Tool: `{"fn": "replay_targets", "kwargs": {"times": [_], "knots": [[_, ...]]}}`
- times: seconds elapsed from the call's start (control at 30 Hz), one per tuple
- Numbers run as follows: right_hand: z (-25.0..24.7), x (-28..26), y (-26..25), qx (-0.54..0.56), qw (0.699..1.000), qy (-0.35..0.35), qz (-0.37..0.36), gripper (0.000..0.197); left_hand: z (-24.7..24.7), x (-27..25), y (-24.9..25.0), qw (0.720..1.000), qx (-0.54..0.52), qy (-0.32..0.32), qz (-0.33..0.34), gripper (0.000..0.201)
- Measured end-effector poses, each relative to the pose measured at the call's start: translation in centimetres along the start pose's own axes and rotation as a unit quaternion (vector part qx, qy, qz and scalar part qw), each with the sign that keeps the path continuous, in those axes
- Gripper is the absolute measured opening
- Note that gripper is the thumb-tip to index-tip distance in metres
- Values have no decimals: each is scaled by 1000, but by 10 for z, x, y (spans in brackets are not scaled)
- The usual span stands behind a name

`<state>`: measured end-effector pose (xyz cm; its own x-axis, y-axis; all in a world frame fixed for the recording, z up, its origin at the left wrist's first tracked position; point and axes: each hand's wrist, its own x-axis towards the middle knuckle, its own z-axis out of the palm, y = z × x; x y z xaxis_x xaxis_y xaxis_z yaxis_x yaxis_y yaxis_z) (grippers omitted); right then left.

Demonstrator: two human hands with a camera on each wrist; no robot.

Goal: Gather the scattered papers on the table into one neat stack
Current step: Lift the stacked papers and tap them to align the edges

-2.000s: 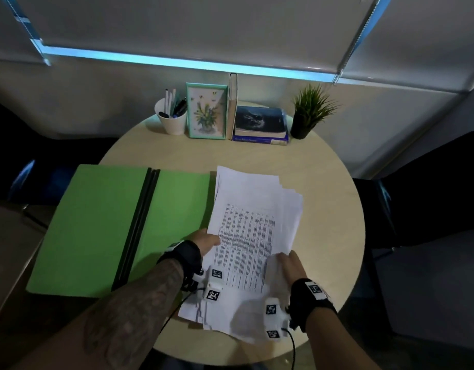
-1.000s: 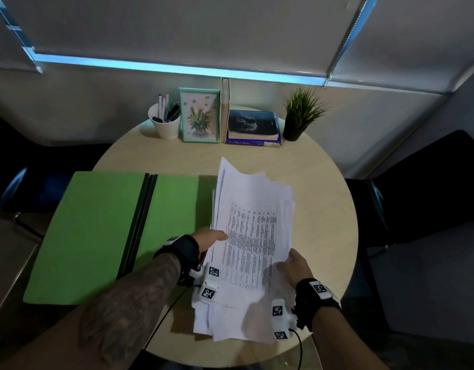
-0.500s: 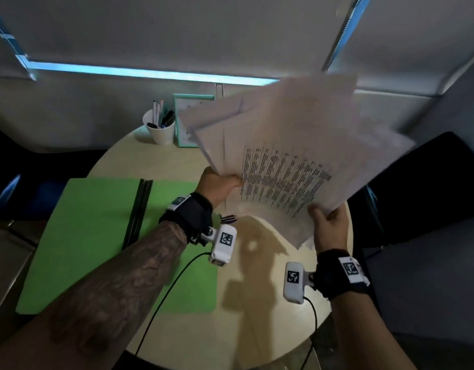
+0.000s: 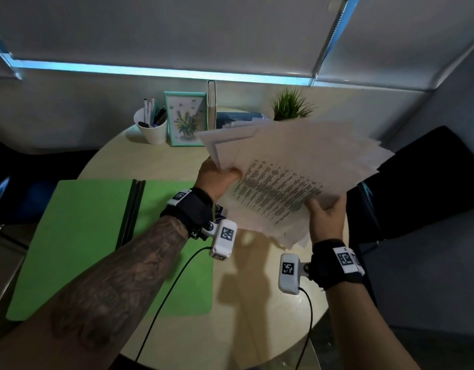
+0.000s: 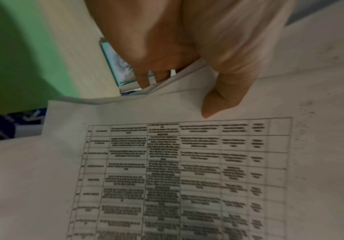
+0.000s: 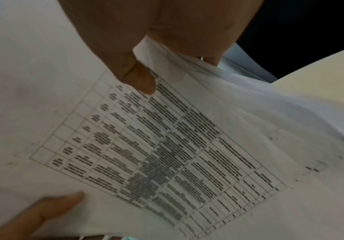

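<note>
A loose sheaf of white papers (image 4: 289,172) with a printed table on the top sheet hangs in the air above the round table (image 4: 193,161), its edges uneven. My left hand (image 4: 217,177) grips its left edge, thumb on top. My right hand (image 4: 324,214) holds the near right edge from below. In the left wrist view my thumb (image 5: 218,100) presses on the top sheet of the papers (image 5: 167,178), fingers curled under. The right wrist view has my thumb (image 6: 140,81) on the papers (image 6: 167,146), pinching their edge.
An open green folder (image 4: 78,236) lies on the table's left half. At the back stand a white pen cup (image 4: 150,126), a framed flower picture (image 4: 185,118), books (image 4: 238,116) and a small potted plant (image 4: 292,105). Dark chairs flank the table.
The papers lay on the table under both hands; both hands have lifted them up and tilted them to the right, and they now sit a little lower than half a second ago.
</note>
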<state>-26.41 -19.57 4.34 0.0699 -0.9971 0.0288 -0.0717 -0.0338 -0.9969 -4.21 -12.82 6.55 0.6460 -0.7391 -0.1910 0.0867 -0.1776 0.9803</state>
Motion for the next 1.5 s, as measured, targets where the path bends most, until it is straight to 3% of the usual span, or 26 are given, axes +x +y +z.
{"fn": "replay_targets", "kwargs": {"times": [0.13,0.3,0.43,0.63,0.7,0.9,1.0,1.1,1.2,1.37,1.5], "knots": [[4,10,2,-30,999,11,0,51,10,4,-2,1000,10,-5,-16,23],[-5,22,-23,-50,996,-2,-70,40,7,6,20,997,6,-36,70,27],[-10,20,-39,-29,994,-6,-106,43,1,6,29,996,-21,-42,75,22],[-5,-2,10,-83,994,-62,-27,66,-8,-7,-21,999,34,-32,-24,26],[3,-2,17,-115,991,-66,-25,62,-6,-10,-28,999,32,-20,-36,25],[2,21,-6,-83,994,-35,-62,42,-8,0,0,998,37,-13,41,31],[-6,19,-11,-52,994,-71,-67,36,-20,4,4,998,0,5,61,26],[-5,14,-2,-100,988,-113,-32,29,-24,3,-1,999,-16,-10,44,26],[2,12,2,-85,992,-97,-4,16,-21,-1,-4,998,-39,-4,40,25],[10,8,-7,-31,999,-40,14,24,-15,-3,-3,999,-28,-4,33,26],[12,1,-21,7,1000,-1,19,16,-11,-8,2,998,-9,-16,58,30]]}}
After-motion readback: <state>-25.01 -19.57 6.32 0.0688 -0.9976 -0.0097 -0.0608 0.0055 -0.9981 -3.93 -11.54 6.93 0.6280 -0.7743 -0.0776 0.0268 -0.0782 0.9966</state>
